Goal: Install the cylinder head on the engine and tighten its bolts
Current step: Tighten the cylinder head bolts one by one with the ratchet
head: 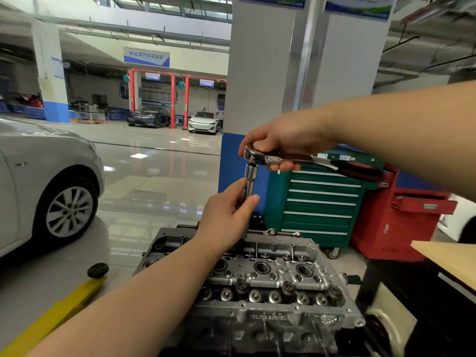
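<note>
The left forearm reaches up from the bottom edge over the cylinder head (270,276), which sits on the engine low in the frame, its bores and valve gear uppermost. Above its far edge, the left hand (226,217) curls thumb and fingers around a chrome socket extension (250,182) standing upright. The right hand (283,143) grips the head end of a ratchet wrench (309,161), its dark handle trailing right. A green tool cabinet (319,202) and red tool cabinet (401,212) stand behind; a silver car (43,173) sits at left.
</note>
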Tool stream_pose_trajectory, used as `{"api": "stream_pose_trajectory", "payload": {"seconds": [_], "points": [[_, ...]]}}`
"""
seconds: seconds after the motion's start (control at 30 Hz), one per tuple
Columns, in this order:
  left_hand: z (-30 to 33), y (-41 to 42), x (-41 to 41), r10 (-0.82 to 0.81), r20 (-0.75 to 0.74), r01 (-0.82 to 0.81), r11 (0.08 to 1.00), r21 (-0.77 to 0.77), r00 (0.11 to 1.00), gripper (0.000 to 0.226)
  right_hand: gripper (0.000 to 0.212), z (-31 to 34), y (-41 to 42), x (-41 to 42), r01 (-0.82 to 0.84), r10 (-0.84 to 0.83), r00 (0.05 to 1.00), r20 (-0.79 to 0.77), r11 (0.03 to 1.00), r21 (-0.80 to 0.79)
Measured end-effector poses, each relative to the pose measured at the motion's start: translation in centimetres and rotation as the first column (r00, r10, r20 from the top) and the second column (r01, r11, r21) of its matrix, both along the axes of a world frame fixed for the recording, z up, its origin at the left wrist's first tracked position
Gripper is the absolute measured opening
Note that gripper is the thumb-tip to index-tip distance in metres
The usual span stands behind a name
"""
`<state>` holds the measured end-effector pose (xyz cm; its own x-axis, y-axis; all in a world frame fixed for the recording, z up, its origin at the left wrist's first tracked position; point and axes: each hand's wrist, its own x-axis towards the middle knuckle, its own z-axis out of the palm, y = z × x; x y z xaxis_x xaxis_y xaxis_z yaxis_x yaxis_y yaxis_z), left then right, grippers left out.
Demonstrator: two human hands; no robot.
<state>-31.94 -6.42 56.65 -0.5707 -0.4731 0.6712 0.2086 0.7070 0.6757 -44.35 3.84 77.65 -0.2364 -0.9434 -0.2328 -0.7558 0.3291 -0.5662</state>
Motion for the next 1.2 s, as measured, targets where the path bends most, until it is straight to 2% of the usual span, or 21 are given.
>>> {"api": "stream_pose_trajectory", "payload": {"seconds": [0.13, 0.27, 0.43, 0.5, 0.67, 0.83, 0.97, 1.1, 1.2], "points": [[0.1, 0.0, 0.1, -0.035, -0.014, 0.035, 0.998, 0.047, 0.999, 0.029, 0.038, 1.0, -0.4, -0.5, -0.126, 0.13, 0.991, -0.044, 0.988, 0.088], [0.2, 0.5, 0.3, -0.168, -0.038, 0.172, 0.973, 0.156, 0.985, 0.032, 0.04, 2.5, -1.2, -1.3, -0.153, 0.156, 0.988, 0.008, 0.963, 0.221], [0.5, 0.4, 0.4, -0.278, -0.092, 0.292, 0.916, 0.274, 0.956, 0.035, 0.034, 3.3, -2.4, -1.3, -0.239, 0.252, 0.968, -0.014, 0.931, 0.276], [0.6, 0.3, 0.5, -0.306, -0.1, 0.322, 0.899, 0.298, 0.947, 0.035, 0.034, 3.6, -3.0, -1.4, -0.27, 0.294, 0.955, -0.027, 0.907, 0.323], [0.5, 0.1, 0.6, -0.373, -0.094, 0.384, 0.875, 0.294, 0.923, 0.034, 0.037, 3.5, -4.2, -2.5, -0.4, 0.412, 0.91, 0.051, 0.836, 0.375], [0.4, -0.5, 0.5, -0.406, -0.088, 0.412, 0.855, 0.314, 0.91, 0.029, 0.036, 1.6, -5.1, -4.1, -0.479, 0.453, 0.878, 0.157, 0.82, 0.313], [0.1, -0.5, 0.0, -0.417, -0.062, 0.412, 0.844, 0.344, 0.907, 0.02, 0.036, 0.9, -4.9, -4.4, -0.442, 0.438, 0.896, 0.07, 0.872, 0.209], [-0.1, -0.6, -0.2, -0.422, 0.011, 0.399, 0.864, 0.307, 0.907, 0.023, 0.033, -0.1, -2.8, -2.6, -0.277, 0.283, 0.957, -0.061, 0.957, 0.092], [-0.3, -0.2, -0.2, -0.432, -0.009, 0.409, 0.846, 0.343, 0.902, 0.028, 0.031, -1.5, -1.2, -0.6, -0.066, 0.047, 0.972, -0.23, 0.995, -0.077]]}}
